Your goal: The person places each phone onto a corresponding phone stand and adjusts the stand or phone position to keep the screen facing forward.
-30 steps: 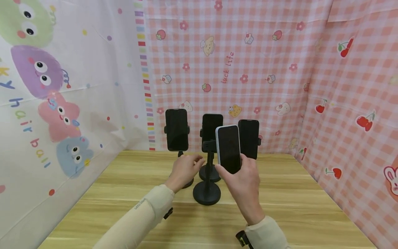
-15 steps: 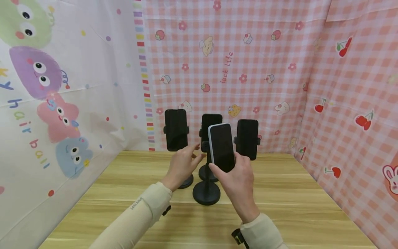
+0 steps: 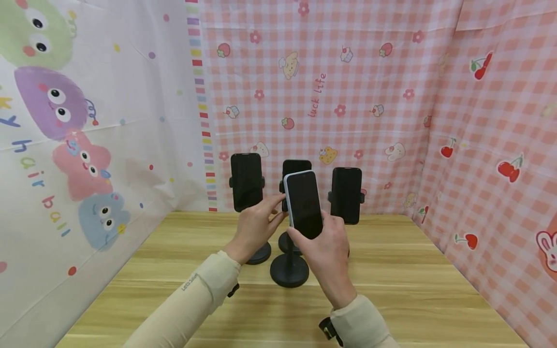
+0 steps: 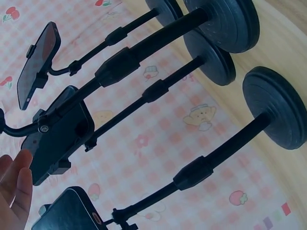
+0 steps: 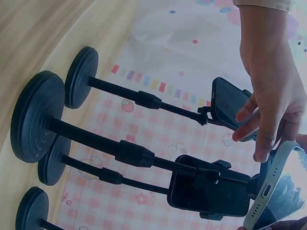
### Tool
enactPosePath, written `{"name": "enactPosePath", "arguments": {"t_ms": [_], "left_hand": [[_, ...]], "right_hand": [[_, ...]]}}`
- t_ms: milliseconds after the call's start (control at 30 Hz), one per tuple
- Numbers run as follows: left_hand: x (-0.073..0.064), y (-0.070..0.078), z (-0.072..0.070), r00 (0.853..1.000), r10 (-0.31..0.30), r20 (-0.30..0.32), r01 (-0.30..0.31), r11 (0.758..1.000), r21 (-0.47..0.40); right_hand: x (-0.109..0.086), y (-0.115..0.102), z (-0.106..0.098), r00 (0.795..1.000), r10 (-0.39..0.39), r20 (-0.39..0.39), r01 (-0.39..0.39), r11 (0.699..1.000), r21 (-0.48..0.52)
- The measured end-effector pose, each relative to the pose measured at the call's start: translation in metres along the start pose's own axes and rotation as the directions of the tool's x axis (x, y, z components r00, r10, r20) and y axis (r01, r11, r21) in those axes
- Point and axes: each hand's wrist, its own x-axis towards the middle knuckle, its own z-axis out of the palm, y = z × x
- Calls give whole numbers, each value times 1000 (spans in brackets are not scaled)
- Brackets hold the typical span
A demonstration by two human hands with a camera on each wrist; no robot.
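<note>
My right hand [image 3: 328, 251] grips a smartphone [image 3: 304, 205] in a pale blue case by its lower part, screen facing me, in front of the nearest black phone stand, whose round base [image 3: 289, 271] sits on the table. In the right wrist view, that phone [image 5: 276, 191] is right at the stand's clamp [image 5: 264, 167]. My left hand [image 3: 254, 227] is at the clamp from the left, thumb and fingers bent towards it. In the right wrist view its fingertips meet the black clamp beside the phone's edge; the phone partly hides this spot from the head view.
Three more stands hold upright black phones behind: a left phone [image 3: 246, 181], a middle phone [image 3: 297, 166] mostly hidden by the held one, and a right phone [image 3: 345, 195]. The wooden table [image 3: 413, 280] meets printed cloth walls [image 3: 348, 72] at the back and sides.
My right hand has moved the smartphone left, from beside the front stand to in front of its clamp. My left hand has risen slightly, its fingers now at the clamp.
</note>
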Motion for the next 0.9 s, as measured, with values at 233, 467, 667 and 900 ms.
{"name": "enactPosePath", "arguments": {"t_ms": [233, 467, 667, 900], "left_hand": [[4, 2, -1, 997, 77, -19, -77, 997, 12], [6, 2, -1, 992, 123, -26, -122, 991, 48], [6, 2, -1, 987, 158, -38, -154, 984, 84], [9, 2, 0, 980, 197, -30, -194, 978, 80]], "right_hand": [[1, -2, 3, 1000, 25, 15, -26, 999, 23], [2, -2, 5, 1000, 25, 7, -26, 999, 21], [6, -1, 8, 999, 42, 2, -42, 999, 3], [9, 1, 14, 998, 61, -14, -61, 998, 13]]}}
